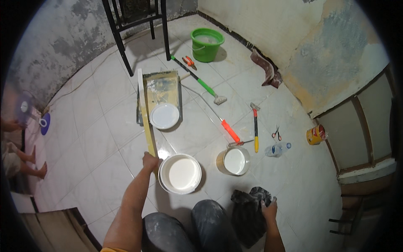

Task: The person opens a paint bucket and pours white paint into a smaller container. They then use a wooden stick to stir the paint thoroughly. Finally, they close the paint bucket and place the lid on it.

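My left hand is closed round the lower part of a long flat strip, white at its far end and yellow lower down. The strip reaches forward along the left side of a paint tray. Just right of that hand stands a white bucket of white paint. My right hand grips the upper edge of a dark, crumpled cloth beside my right knee. A round white lid rests on the near end of the tray. Right of the bucket is a clear tub of white liquid.
A paint roller with an orange handle, a green-handled scraper, a hammer-like tool, scissors, a bottle and pliers lie about. Farther off stand a green bucket and black chair. Another person's feet show left.
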The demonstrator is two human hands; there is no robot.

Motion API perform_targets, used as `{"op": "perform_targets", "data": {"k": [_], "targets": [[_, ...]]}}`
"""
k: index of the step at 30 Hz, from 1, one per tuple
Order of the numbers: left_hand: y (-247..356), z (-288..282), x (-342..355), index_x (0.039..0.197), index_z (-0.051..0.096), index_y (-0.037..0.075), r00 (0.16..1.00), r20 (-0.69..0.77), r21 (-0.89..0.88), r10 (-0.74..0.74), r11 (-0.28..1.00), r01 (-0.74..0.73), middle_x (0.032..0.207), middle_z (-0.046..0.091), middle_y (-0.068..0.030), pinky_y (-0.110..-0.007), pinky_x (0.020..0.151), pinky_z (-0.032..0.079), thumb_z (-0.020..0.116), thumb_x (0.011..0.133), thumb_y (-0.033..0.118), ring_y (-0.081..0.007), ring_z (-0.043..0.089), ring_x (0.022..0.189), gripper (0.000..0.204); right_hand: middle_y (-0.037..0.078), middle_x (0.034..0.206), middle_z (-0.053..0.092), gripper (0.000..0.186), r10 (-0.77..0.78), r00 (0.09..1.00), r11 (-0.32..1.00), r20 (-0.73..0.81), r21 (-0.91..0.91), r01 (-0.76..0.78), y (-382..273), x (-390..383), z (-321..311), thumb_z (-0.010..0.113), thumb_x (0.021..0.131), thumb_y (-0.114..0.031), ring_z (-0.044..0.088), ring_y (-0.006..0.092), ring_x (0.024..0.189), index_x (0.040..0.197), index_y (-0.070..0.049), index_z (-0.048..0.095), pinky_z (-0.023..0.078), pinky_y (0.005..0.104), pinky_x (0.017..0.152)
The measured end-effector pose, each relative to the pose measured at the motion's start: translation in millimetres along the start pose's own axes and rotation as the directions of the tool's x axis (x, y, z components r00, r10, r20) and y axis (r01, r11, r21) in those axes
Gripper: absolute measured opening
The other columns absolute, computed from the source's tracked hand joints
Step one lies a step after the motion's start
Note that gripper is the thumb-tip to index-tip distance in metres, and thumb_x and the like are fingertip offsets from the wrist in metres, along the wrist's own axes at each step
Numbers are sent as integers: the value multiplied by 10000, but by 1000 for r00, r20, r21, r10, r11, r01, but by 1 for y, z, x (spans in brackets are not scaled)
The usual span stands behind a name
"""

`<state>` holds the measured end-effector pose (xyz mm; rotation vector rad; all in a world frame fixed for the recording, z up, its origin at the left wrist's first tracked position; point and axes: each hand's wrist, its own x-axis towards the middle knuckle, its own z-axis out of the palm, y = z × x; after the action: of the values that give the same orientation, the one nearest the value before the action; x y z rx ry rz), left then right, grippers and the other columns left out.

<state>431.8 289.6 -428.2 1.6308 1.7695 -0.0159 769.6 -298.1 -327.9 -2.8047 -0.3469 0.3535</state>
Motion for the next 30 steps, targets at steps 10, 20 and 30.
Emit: {"op": "perform_targets", "data": {"k": [10, 20, 30], "targets": [[-11, -137, -93, 1035, 648, -47, 954, -253, -232, 160, 947, -220, 1009, 657, -257, -487, 888, 509, 671, 819, 222, -423, 648, 971, 346, 290, 1241, 625, 683, -50, 998, 982, -43, 180, 57, -74, -30, -75, 761, 929, -217, 662, 386, 1080, 1460, 67, 440, 541, 446, 924], [79, -274, -345, 1132, 590, 54, 887, 236, -672, 397, 726, -146, 843, 554, -51, -312, 683, 491, 612, 929, 220, -122, 561, 755, 263, 229, 1448, 520, 804, -625, 737, 604, -257, 439, 665, -247, -118, -175, 833, 801, -50, 642, 294, 1155, 1498, -13, 435, 555, 409, 979], [154, -178, -564, 1372, 494, -13, 386, 148, -779, 910, 348, -521, 1258, 508, -112, -312, 1076, 380, 476, 1092, 223, -191, 496, 1201, 366, 271, 1598, 399, 764, -887, 173, 33, -428, 316, 948, -260, -203, -270, 804, 794, -176, 324, 487, 1520, 1483, -227, 478, 138, 662, 1248]]}}
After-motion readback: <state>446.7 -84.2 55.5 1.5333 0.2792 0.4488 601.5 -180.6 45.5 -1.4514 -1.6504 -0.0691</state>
